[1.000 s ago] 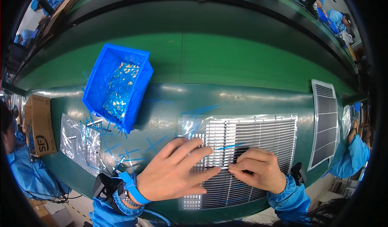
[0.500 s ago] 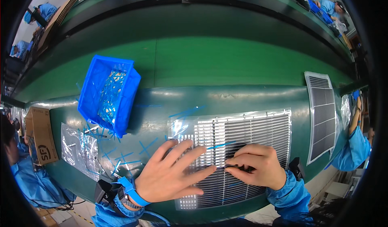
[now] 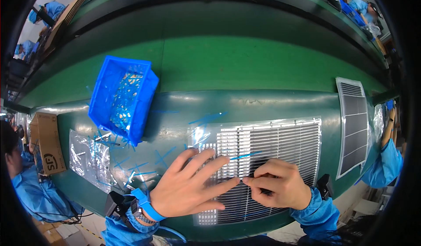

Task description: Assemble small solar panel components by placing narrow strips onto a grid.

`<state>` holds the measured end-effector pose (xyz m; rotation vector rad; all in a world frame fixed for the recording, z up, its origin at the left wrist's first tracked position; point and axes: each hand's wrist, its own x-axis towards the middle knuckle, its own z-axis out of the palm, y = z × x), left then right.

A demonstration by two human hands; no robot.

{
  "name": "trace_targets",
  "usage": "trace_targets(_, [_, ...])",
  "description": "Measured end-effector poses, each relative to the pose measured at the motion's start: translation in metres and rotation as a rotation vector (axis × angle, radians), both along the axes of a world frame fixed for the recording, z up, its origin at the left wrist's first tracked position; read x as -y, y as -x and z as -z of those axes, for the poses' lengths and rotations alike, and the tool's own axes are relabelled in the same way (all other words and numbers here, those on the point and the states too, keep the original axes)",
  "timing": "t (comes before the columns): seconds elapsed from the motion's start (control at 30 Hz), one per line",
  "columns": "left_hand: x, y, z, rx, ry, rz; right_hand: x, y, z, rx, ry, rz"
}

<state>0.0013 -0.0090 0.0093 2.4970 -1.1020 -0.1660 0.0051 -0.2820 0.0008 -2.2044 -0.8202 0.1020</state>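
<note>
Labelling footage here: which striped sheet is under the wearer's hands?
The middle sheet, beneath the left hand and right hand; the far-right sheet lies apart from both.

The left hand (image 3: 186,193) hides part of the striped sheet (image 3: 283,141) toward its nine o'clock; the right hand (image 3: 283,184) covers more toward four. Anything between the right fingertips is too small to tell. The bits (image 3: 127,99) in the blue bin (image 3: 147,101) are too fine to make out singly. The left sleeve (image 3: 127,235) is cut off at seven o'clock. A co-worker (image 3: 370,11) at two o'clock is small and blurred.
</note>
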Motion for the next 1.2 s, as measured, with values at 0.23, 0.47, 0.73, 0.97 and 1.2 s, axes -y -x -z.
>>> trace_targets(0.23, [0.005,0.006,0.011,0.041,0.107,0.017,0.000,0.003,-0.004,0.024,-0.029,0.061])
trace_targets(0.47, [-0.001,0.033,-0.006,0.168,0.138,-0.064,0.006,0.003,0.002,-0.014,-0.087,0.023])
trace_targets(0.73, [-0.092,0.083,-0.041,0.209,0.127,-0.631,0.002,0.004,0.001,-0.117,-0.144,0.087])
trace_targets(0.97, [-0.112,0.107,-0.022,0.162,0.068,-0.689,0.003,0.003,0.001,-0.129,-0.142,0.081])
trace_targets(1.2, [-0.109,0.090,-0.016,0.161,-0.114,-0.516,0.003,0.002,0.002,-0.123,-0.141,0.083])
